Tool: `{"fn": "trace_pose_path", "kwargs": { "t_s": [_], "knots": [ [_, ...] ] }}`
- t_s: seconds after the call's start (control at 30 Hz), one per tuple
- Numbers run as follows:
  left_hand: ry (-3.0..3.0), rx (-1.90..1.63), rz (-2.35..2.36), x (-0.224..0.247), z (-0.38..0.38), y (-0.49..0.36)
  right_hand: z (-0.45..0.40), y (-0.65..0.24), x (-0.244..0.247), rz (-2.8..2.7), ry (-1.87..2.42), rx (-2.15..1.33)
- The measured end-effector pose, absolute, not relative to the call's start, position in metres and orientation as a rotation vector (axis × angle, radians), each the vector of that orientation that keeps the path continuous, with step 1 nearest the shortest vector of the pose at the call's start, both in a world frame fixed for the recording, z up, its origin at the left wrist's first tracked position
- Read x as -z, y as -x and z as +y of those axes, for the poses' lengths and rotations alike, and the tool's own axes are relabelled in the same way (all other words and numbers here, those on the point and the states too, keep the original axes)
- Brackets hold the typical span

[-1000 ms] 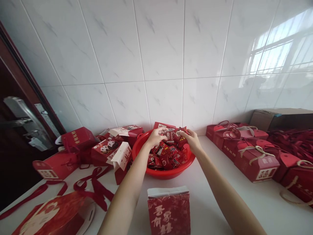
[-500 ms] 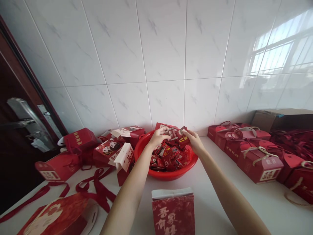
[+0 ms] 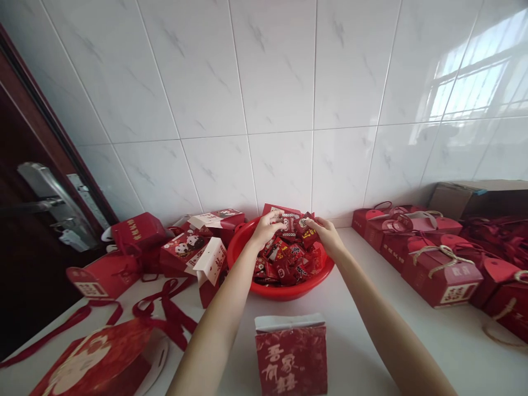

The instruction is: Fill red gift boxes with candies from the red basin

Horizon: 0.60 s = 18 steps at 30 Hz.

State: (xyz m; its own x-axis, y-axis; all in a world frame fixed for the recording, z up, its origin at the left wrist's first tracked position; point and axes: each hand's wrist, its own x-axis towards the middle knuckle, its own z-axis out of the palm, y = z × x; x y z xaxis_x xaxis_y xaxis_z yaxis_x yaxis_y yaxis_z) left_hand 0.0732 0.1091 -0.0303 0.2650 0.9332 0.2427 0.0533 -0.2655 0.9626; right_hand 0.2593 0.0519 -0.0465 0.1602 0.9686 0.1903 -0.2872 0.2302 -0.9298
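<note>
Both my hands are over a red plastic basin (image 3: 284, 291) heaped with red wrapped candies (image 3: 284, 269). My left hand (image 3: 267, 228) is at the basin's left side, its fingers closed on the edge of a red candy packet (image 3: 289, 224) with a pale patterned border. To the right, my right hand (image 3: 325, 232) pinches another dark red candy packet (image 3: 303, 223) between thumb and fingers. The two packets are close together above the heap. In front of the basin, between my forearms, stands a red paper gift box (image 3: 292, 357) with pale Chinese characters and a white top edge.
Red gift boxes (image 3: 190, 250), some with panda prints, crowd the left side beside dark red ribbons (image 3: 169, 302). A round-faced printed box (image 3: 99, 357) lies front left. Rope-tied boxes (image 3: 441, 275) line the right, near a cardboard carton (image 3: 474, 192). Behind is a tiled wall.
The packet at my left hand has turned more upright and faces me. My right hand has hardly moved. The whole view has shifted slightly.
</note>
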Motion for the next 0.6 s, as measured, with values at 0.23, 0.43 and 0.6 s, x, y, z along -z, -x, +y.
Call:
{"fn": "trace_pose_path", "kwargs": {
  "t_s": [0.23, 0.43, 0.6],
  "knots": [
    [-1.512, -1.207, 0.938, 0.031, 0.112, -0.075, 0.051, -0.26, 0.046, -1.001, 0.914, -1.068],
    [-1.638, -1.19, 0.818, 0.029, 0.106, -0.08, 0.049, -0.26, 0.043, -1.038, 0.917, -1.075],
    [-1.792, -1.068, 0.8, 0.027, 0.1, -0.082, 0.052, -0.262, 0.047, -1.101, 0.942, -1.033]
  ]
}}
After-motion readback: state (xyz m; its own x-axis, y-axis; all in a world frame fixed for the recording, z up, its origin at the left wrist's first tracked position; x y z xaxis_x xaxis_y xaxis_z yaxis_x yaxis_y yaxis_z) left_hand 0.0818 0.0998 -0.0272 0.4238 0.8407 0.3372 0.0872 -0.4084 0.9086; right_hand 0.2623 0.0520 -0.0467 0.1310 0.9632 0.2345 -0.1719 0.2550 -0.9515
